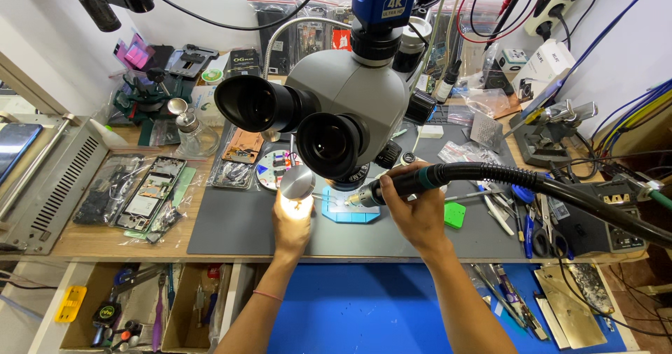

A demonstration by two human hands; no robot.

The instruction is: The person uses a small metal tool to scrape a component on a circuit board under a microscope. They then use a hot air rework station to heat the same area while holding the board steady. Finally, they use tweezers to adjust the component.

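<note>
Hot-air handpiece [392,186], its nozzle aimed at a small circuit board [341,201] clamped on a blue holder [352,214], is held in the right hand [413,210] under a grey stereo microscope [336,109]. Head view: the right fingers [406,175] are wrapped closed around the handpiece's dark grip, just behind the metal nozzle, and a thick black hose [560,189] runs away from the back of the hand. The left hand [292,217] rests on the grey mat [238,221], lit hard by the lamp; its fingers [297,198] look pinched around a thin tool, likely tweezers, whose tip reaches toward the board, though glare hides the grip itself. The board lies between the two sets of fingertips. By appearance the handpiece is light and rigid but tugged by its stiff hose, and is best held on the insulated grip, clear of the nozzle. The board looks thin and fragile, better touched at its edges. Loose tweezers [498,210] and a green pad [454,214] lie on the surface just beyond the right fingers.
</note>
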